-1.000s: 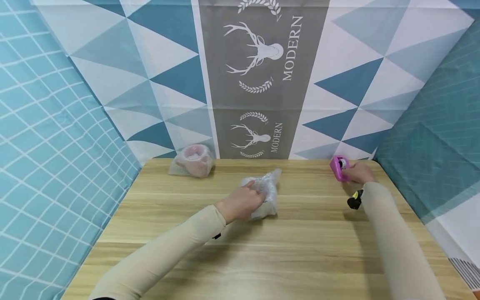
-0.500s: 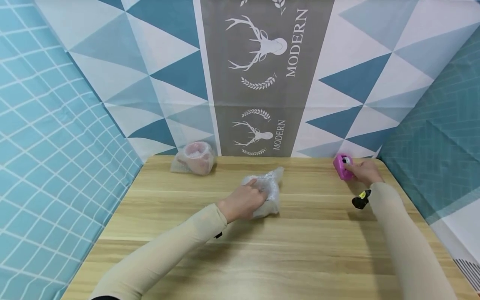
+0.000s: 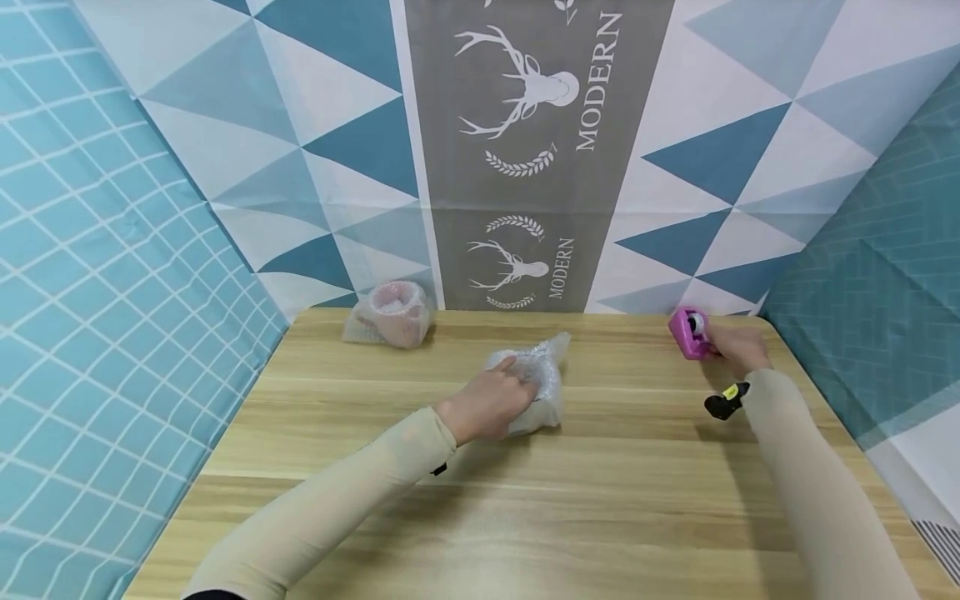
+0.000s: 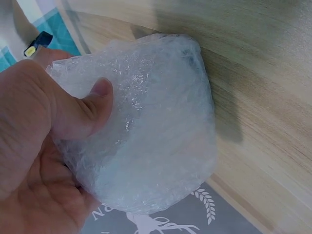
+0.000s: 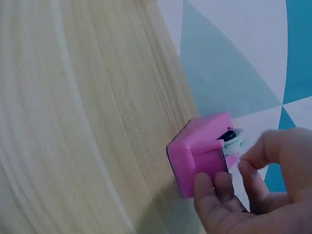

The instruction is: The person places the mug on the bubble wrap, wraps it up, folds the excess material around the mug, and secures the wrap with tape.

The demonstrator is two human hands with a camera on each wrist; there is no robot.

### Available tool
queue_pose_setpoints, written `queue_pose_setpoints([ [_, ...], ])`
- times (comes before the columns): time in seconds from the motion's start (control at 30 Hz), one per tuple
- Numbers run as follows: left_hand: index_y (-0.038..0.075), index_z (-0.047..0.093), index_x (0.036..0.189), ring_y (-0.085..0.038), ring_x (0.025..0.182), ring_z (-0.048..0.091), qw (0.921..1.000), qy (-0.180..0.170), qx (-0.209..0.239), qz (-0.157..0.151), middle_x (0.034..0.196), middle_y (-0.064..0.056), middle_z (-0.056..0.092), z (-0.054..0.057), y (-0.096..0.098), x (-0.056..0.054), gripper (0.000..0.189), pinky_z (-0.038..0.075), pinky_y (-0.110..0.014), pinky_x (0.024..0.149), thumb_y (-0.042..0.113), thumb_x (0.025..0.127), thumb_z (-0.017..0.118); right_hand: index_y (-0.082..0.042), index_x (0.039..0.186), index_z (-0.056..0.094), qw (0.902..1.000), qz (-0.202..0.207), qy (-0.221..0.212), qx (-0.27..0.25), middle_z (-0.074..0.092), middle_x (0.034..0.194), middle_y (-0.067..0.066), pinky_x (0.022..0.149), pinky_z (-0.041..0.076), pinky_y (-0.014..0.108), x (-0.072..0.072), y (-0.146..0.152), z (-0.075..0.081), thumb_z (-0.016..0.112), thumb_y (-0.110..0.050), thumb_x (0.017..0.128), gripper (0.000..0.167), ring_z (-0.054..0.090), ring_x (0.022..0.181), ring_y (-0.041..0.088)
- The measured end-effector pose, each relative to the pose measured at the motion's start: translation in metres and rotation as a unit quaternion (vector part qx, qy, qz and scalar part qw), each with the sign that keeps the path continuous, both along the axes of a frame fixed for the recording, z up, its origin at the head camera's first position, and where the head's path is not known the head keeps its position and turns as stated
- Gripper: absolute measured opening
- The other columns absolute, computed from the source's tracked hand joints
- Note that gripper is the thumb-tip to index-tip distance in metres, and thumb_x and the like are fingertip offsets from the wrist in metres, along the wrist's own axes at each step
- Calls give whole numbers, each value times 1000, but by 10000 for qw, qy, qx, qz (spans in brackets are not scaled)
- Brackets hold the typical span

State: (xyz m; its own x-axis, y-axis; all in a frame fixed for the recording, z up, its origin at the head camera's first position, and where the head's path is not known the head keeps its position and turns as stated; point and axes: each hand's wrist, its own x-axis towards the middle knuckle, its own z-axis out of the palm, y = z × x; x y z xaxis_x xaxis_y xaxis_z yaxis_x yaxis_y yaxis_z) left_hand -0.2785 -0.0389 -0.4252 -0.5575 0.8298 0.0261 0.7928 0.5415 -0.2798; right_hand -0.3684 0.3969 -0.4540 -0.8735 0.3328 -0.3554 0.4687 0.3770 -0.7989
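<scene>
In the head view my left hand (image 3: 491,404) grips a bubble-wrapped bundle (image 3: 546,387) near the middle of the table. Its thumb presses on the broad wrapped face (image 4: 151,122) in the left wrist view; the wrap hides what is inside. At the far right of the table, my right hand (image 3: 738,346) is at a pink tape dispenser (image 3: 688,335). The right wrist view shows the thumb and forefinger pinching close to the tape roll (image 5: 235,142), seemingly on the clear tape's end. The other fingers of that hand touch the dispenser's front (image 5: 207,163).
A pink mug-like thing in bubble wrap (image 3: 397,315) stands at the table's back left. The wooden table (image 3: 570,517) meets a patterned cloth (image 3: 510,167) at the back, with a blue gridded cloth (image 3: 112,292) on the left and a teal one (image 3: 885,275) on the right.
My right hand has drawn slightly to the right, off the dispenser's roll, and more of the white roll shows. The left hand keeps its grip on the bundle. The head view has shifted slightly.
</scene>
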Motion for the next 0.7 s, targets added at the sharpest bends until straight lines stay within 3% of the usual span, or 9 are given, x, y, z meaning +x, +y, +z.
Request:
queue_pose_setpoints([
  [0.17, 9, 65, 113, -21, 103, 72, 10000, -35, -57, 61, 98, -3, 75, 1, 1, 0, 43, 40, -47, 121, 13, 74, 83, 6, 140, 48, 9980, -394, 35, -490, 64, 92, 1, 77, 62, 24, 4, -2, -3, 56, -45, 101, 65, 67, 77, 9],
  [0.3, 9, 65, 114, -21, 103, 73, 10000, -87, 3, 23, 99, -4, 75, 0, 1, 1, 43, 40, -48, 121, 10, 74, 81, 6, 132, 51, 9944, -336, 143, -989, 68, 76, -4, 75, 63, 24, 8, -2, -7, 59, -45, 102, 60, 71, 69, 6],
  [0.47, 9, 66, 112, -21, 101, 73, 9999, -9, 96, -78, 96, -4, 75, -1, 1, 0, 39, 41, -48, 120, 8, 75, 78, 7, 133, 49, 9940, -135, 220, -1067, 68, 77, -5, 75, 62, 22, 12, 0, -4, 55, -44, 103, 60, 71, 71, 4],
  [0.7, 9, 65, 113, -21, 103, 72, 9999, -81, 124, -14, 98, -4, 75, 4, -2, -1, 40, 40, -48, 121, 9, 75, 79, 8, 154, 35, 9891, -343, 413, -1369, 68, 77, -11, 89, 61, 24, 9, -8, 3, 57, -27, 102, 66, 70, 82, 4],
])
